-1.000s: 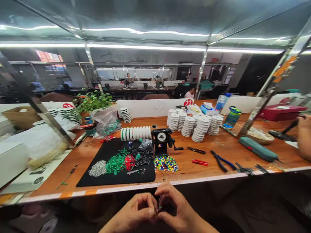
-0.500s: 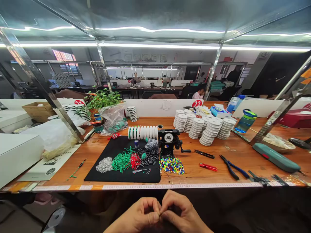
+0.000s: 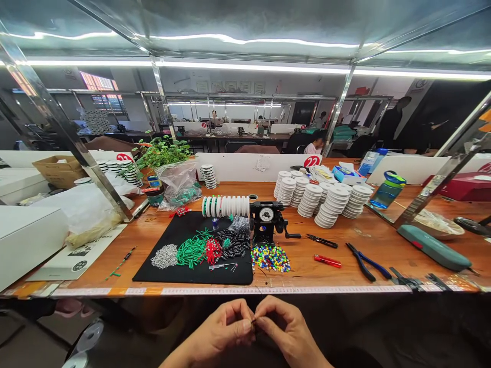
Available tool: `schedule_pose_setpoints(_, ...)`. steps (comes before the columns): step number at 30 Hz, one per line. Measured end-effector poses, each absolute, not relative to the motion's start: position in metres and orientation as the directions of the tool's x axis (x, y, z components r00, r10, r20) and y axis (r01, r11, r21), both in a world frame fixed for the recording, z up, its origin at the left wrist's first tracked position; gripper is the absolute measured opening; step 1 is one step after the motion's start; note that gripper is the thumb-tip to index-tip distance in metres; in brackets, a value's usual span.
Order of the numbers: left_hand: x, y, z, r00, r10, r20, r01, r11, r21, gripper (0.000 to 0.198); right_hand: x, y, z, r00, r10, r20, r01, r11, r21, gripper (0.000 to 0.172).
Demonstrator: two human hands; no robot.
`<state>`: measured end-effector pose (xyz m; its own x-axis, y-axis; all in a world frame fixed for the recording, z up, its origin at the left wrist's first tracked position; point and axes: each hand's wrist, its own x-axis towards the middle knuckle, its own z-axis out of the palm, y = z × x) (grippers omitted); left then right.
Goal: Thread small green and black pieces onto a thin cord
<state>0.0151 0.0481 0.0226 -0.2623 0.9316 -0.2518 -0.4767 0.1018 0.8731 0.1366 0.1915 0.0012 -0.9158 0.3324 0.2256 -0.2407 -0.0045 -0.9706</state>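
Bright strip lighting (image 3: 245, 68) runs under a metal shelf across a workshop, above a wooden tabletop (image 3: 299, 278) with a measuring tape (image 3: 276, 289) along its near edge. Just in front of that edge, the left hand (image 3: 220, 332) and right hand (image 3: 287, 327) come together, thumb and forefinger of each pinched, their tips almost meeting at a thin dark strand (image 3: 253, 321). Most of that strand is hidden by the fingers, so I cannot tell whether it carries a knot or some small part. Fine fingertip work on it looks like the step in hand, judging by the paired pinches; whether it is tying or threading is unclear. Any next move would seem to call for one pinch to stay firm while the other makes small, careful adjustments, since something so slender could easily slip. Beyond the hands, a black mat (image 3: 172, 276) bears heaps of grey pieces (image 3: 164, 256), green tubes (image 3: 192, 251), red pieces (image 3: 213, 251) and black pieces (image 3: 240, 246). Just right of the mat lie coloured beads (image 3: 271, 258), in front of a cranked device (image 3: 266, 214); farther right are a red tool (image 3: 327, 261) and pliers (image 3: 356, 253).
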Motion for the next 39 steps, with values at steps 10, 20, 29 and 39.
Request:
schedule_pose_setpoints(10, 0.007, 0.036, 0.027, -0.339, 0.898, -0.278, -0.174, 0.231, 0.957, 0.054, 0.126, 0.203, -0.014, -0.818, -0.046, 0.573, -0.464, 0.643, -0.61, 0.036)
schedule_pose_setpoints(20, 0.002, 0.03, 0.035, -0.328, 0.882, -0.339, 0.008, 0.362, 0.932, 0.03, 0.132, 0.202, -0.018, -0.875, -0.114, 0.47, -0.403, 0.709, -0.579, 0.041)
schedule_pose_setpoints(29, 0.002, 0.026, 0.041, -0.163, 0.958, -0.235, -0.096, 0.221, 0.97, 0.055, 0.121, 0.19, -0.028, -0.941, 0.145, 0.305, -0.291, 0.109, -0.951, 0.029)
schedule_pose_setpoints(39, 0.009, 0.026, 0.004, -0.347, 0.912, -0.218, -0.241, 0.138, 0.961, 0.056, 0.058, 0.237, 0.034, -0.927, 0.108, 0.36, -0.031, 0.933, -0.359, 0.007)
